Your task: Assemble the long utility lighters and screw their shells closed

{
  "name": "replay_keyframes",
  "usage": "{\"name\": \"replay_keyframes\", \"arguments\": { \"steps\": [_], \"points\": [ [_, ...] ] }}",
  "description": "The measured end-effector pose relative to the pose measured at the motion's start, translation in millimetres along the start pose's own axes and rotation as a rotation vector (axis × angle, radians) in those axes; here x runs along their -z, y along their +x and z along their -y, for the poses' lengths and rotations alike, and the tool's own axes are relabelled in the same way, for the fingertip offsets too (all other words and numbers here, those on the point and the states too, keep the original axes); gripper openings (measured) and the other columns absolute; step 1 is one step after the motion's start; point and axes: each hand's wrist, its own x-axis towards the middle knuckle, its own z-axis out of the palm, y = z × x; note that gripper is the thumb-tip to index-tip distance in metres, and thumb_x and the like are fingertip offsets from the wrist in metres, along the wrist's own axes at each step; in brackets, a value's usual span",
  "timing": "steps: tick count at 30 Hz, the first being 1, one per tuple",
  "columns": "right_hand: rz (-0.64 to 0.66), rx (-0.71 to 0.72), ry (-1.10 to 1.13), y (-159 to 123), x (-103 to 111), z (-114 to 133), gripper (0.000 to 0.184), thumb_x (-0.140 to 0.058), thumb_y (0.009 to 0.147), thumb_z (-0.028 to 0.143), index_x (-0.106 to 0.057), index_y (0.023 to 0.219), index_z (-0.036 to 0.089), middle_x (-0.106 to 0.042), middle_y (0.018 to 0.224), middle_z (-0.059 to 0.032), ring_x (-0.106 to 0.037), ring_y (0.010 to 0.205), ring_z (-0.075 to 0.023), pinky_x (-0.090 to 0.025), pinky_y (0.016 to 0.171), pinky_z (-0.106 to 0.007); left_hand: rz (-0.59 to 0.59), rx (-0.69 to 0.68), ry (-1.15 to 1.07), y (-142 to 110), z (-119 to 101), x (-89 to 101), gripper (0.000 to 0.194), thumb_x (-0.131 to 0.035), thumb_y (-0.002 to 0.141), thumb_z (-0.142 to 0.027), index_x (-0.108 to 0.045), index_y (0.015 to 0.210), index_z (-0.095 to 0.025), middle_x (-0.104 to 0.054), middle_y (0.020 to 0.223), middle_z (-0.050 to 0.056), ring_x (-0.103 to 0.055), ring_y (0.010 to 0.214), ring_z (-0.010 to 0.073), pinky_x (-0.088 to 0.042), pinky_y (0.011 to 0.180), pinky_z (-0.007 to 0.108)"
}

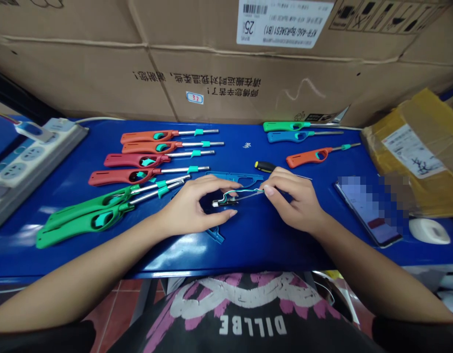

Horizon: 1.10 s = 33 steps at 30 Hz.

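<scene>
My right hand (294,198) pinches thin green and white wires (244,190) between thumb and fingertips. At their other end is a small lighter mechanism (226,202) with a silvery tip and a dark body. My left hand (197,205) curves around that mechanism, thumb and fingers apart; no firm grip on it shows. Behind the hands lies a blue lighter shell half (244,177), partly covered by my left fingers. Another blue plastic piece (215,235) rests beneath my left hand. A black and yellow screwdriver (265,166) lies just beyond my right hand, its shaft partly hidden.
Several orange, red and green lighters (126,161) lie in a row at left, beside a power strip (31,157). A few lighters (309,157) lie at back right. A phone (373,215), white mouse (430,230) and yellow-taped carton (413,152) occupy the right. A large carton (101,83) closes off the back.
</scene>
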Motion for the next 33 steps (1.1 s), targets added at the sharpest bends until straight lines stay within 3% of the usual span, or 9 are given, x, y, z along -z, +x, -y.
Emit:
{"name": "replay_keyframes", "arguments": {
  "steps": [9, 13, 16, 21, 24, 28, 33],
  "points": [
    [-0.029, -0.069, 0.089, -1.5, 0.7, -3.3, 0.023, -0.053, 0.1, 0.02, -0.061, 0.078, 0.02, -0.062, 0.072, -0.0022, -0.056, 0.071, -0.016, -0.045, 0.069, -0.035, 0.057, -0.019, 0.116, -0.3, 8.2, -2.4, 0.039, -0.071, 0.089, -0.025, -0.064, 0.128, -0.019, -0.071, 0.123, 0.01, -0.065, 0.113, 0.0236, -0.051, 0.101, 0.043],
    [-0.026, -0.101, 0.076, -0.3, 1.5, -2.5, 0.027, -0.052, 0.1, 0.023, -0.06, 0.075, 0.021, -0.063, 0.072, -0.0023, -0.056, 0.069, -0.0157, -0.045, 0.066, -0.033, 0.124, -0.008, 0.185, -0.5, 13.1, -3.1, 0.039, -0.07, 0.091, -0.03, -0.065, 0.128, -0.02, -0.073, 0.117, 0.009, -0.067, 0.106, 0.0243, -0.051, 0.096, 0.043],
    [-0.033, -0.118, 0.058, 1.1, 1.1, -1.1, 0.028, -0.052, 0.101, 0.025, -0.061, 0.074, 0.021, -0.062, 0.07, -0.0012, -0.056, 0.067, -0.0145, -0.044, 0.064, -0.031, 0.154, -0.025, 0.223, 0.1, 16.1, -4.1, 0.027, -0.067, 0.094, -0.033, -0.07, 0.119, -0.02, -0.075, 0.104, 0.008, -0.068, 0.095, 0.0223, -0.051, 0.088, 0.039],
    [-0.047, -0.212, 0.118, 3.1, 2.5, 0.5, 0.034, -0.051, 0.101, 0.032, -0.061, 0.071, 0.02, -0.061, 0.067, 0.0, -0.054, 0.061, -0.0122, -0.041, 0.056, -0.027, 0.097, -0.083, 0.202, 1.9, 14.2, -2.9, 0.02, -0.064, 0.097, -0.029, -0.073, 0.11, -0.017, -0.074, 0.098, 0.008, -0.068, 0.089, 0.0195, -0.052, 0.082, 0.033],
    [-0.055, -0.308, 0.22, 2.8, 4.3, 0.7, 0.028, -0.054, 0.1, 0.034, -0.068, 0.082, 0.019, -0.058, 0.064, 0.0018, -0.052, 0.056, -0.011, -0.04, 0.052, -0.025, 0.046, -0.086, 0.167, 2.6, 11.0, -1.5, 0.019, -0.066, 0.096, -0.027, -0.072, 0.11, -0.017, -0.074, 0.099, 0.007, -0.068, 0.089, 0.0184, -0.052, 0.083, 0.032],
    [-0.008, -0.435, 0.39, 1.4, 6.5, -0.2, 0.024, -0.052, 0.099, 0.027, -0.074, 0.104, 0.018, -0.057, 0.061, 0.0035, -0.05, 0.053, -0.0095, -0.037, 0.05, -0.024, 0.063, -0.086, 0.111, 3.2, 7.8, -1.1, 0.018, -0.067, 0.094, -0.024, -0.072, 0.11, -0.018, -0.074, 0.096, 0.006, -0.068, 0.086, 0.0172, -0.053, 0.083, 0.032],
    [0.072, -0.547, 0.624, 0.6, 10.0, -1.5, 0.023, -0.054, 0.099, 0.025, -0.073, 0.11, 0.019, -0.057, 0.066, 0.0032, -0.043, 0.05, -0.0071, -0.03, 0.044, -0.022, 0.078, -0.083, 0.049, 2.6, 6.2, 1.0, 0.02, -0.068, 0.093, -0.024, -0.072, 0.111, -0.016, -0.074, 0.097, 0.007, -0.068, 0.088, 0.0171, -0.054, 0.083, 0.032]
  ]
}}
